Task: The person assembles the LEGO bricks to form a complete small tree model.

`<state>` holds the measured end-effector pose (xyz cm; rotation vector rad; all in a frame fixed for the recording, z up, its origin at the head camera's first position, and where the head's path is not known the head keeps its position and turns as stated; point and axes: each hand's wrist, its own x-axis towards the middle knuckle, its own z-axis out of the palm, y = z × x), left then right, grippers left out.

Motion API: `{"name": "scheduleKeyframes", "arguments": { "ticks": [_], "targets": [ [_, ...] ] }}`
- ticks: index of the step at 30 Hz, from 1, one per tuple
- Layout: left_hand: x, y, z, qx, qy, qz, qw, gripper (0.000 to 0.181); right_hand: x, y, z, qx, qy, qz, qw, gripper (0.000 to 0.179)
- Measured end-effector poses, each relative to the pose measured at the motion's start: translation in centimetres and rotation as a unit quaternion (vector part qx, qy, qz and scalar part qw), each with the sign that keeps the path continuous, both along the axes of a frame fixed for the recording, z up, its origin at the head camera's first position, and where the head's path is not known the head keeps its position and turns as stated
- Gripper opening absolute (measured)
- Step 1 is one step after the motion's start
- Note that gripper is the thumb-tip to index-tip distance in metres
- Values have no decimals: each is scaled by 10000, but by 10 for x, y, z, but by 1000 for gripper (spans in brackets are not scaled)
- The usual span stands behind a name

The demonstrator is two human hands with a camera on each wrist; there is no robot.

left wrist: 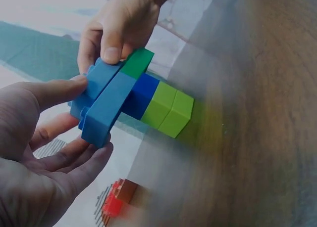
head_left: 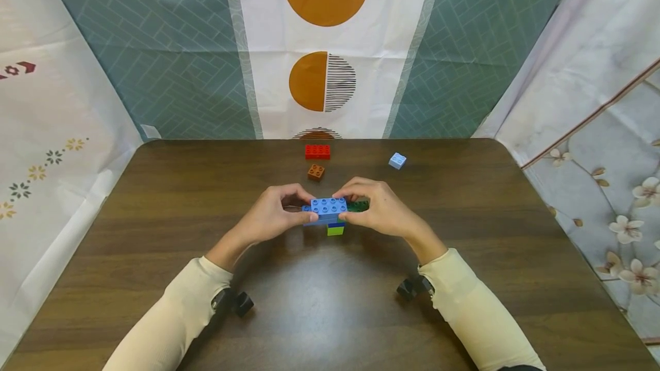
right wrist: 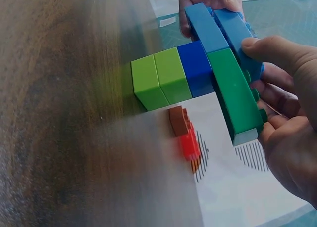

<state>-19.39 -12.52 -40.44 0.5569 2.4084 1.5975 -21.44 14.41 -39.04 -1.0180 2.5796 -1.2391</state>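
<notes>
A tower of toy building bricks stands on the table between the two hands. Two lime green bricks point(right wrist: 171, 73) form its base, with a dark blue brick point(right wrist: 194, 68) above them. Over that, a lower blue brick point(left wrist: 111, 106) and a green brick point(right wrist: 233, 93) lie end to end, sticking out to either side. The upper blue brick point(head_left: 328, 206) lies across these two, studs up. My left hand point(head_left: 275, 210) pinches its left end between thumb and fingers. From the other side, my right hand point(head_left: 378, 208) pinches its right end, thumb on the near face.
Behind the tower, a brown four-stud brick point(head_left: 316, 172) lies in front of a red brick point(head_left: 317, 152). A small pale blue brick point(head_left: 397, 160) rests near the back right of the wooden table point(head_left: 319, 314). Patterned cloths hang around the back and sides.
</notes>
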Motion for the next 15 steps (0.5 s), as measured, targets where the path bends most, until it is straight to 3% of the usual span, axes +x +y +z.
{"name": "scheduleKeyframes", "arguments": {
  "ticks": [15],
  "targets": [
    [0, -1, 1, -29, -136, -4, 9999, 26, 0, 0, -3, 19, -66, -47, 10000, 32]
  ]
}}
